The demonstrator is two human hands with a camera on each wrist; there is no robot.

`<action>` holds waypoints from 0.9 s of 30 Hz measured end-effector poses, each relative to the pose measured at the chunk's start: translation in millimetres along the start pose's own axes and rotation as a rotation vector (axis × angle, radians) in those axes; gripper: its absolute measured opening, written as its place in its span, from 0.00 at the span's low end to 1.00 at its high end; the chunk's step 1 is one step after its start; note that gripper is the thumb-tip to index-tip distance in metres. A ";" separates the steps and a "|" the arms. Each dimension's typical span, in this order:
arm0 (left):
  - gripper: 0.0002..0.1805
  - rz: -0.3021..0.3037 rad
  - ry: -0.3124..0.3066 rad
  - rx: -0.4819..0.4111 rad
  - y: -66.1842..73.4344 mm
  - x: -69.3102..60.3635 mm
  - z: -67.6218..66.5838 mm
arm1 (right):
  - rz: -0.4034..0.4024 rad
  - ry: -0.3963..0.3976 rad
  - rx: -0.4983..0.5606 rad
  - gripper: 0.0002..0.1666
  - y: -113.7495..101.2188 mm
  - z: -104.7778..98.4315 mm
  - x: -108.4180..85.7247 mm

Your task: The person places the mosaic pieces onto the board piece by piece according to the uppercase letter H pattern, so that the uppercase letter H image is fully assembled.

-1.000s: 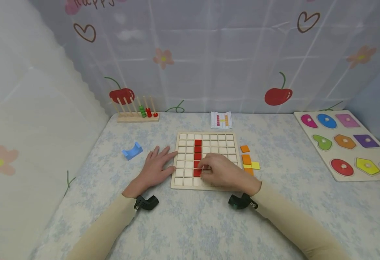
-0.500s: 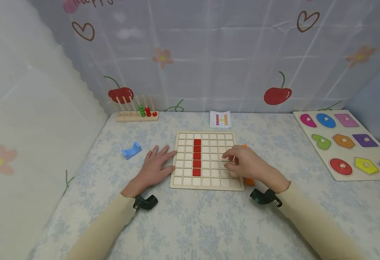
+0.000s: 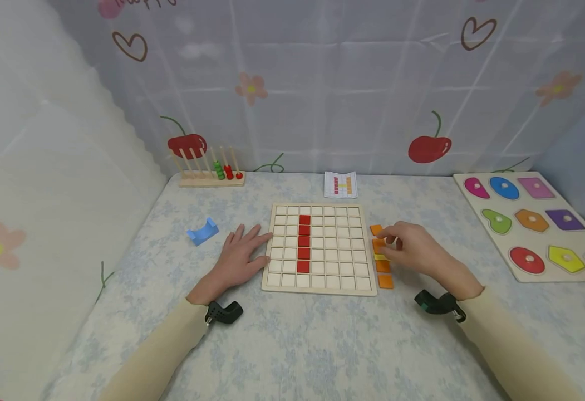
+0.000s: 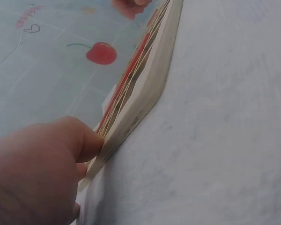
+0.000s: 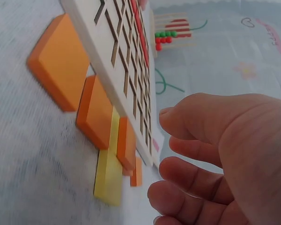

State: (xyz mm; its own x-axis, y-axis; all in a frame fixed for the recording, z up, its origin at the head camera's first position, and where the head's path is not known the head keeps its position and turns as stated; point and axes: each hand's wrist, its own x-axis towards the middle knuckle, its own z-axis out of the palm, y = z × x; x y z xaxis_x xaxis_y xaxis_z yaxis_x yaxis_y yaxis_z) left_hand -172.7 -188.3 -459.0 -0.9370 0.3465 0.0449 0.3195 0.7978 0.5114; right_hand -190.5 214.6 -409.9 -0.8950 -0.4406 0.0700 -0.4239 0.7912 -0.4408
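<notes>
A wooden grid board (image 3: pixel 332 254) lies on the table, with a column of several red square tiles (image 3: pixel 304 241) set in its cells. My left hand (image 3: pixel 239 257) rests spread on the table, its thumb and index finger touching the board's left edge. To the right of the board lie several orange square tiles (image 3: pixel 385 282), with a yellow tile (image 5: pixel 108 176) partly under one of them. My right hand (image 3: pixel 414 250) hovers over these tiles with loosely bent fingers; in the right wrist view nothing shows between the fingertips, which are apart from the tiles.
A printed pattern card (image 3: pixel 340 185) lies behind the board. Farther back left stands a peg abacus (image 3: pixel 212 179) with green and red beads. A blue curved piece (image 3: pixel 203 232) sits beside my left hand. At the right is a shape puzzle board (image 3: pixel 515 234).
My right hand has moved right from the red column, across the board, to the orange tiles. The lowest red tile is now uncovered. My left hand has stayed in place.
</notes>
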 end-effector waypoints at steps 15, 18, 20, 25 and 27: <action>0.31 0.010 0.007 -0.016 0.1 0.1 -0.1 | 0.076 -0.025 -0.011 0.17 17.0 -7.1 -8.9; 0.31 0.010 0.005 -0.015 0.1 0.7 -0.2 | 0.075 -0.031 -0.008 0.17 18.7 -8.0 -9.8; 0.31 0.010 0.002 -0.015 0.3 0.7 -0.2 | 0.077 -0.039 -0.013 0.18 20.0 -8.3 -10.6; 0.31 -0.001 -0.010 -0.014 0.7 -0.3 -0.4 | 0.085 -0.069 -0.026 0.20 22.5 -8.3 -11.2; 0.31 -0.006 -0.011 -0.013 0.2 -0.2 -0.4 | 0.086 -0.080 -0.034 0.21 23.7 -7.6 -10.9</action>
State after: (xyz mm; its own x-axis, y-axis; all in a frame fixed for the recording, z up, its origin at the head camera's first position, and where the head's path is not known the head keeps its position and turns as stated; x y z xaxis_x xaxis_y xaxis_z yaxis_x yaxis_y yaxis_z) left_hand -172.5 -188.5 -458.6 -0.9371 0.3477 0.0321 0.3123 0.7934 0.5225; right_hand -191.9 241.4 -414.3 -0.9150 -0.4015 -0.0392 -0.3515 0.8411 -0.4112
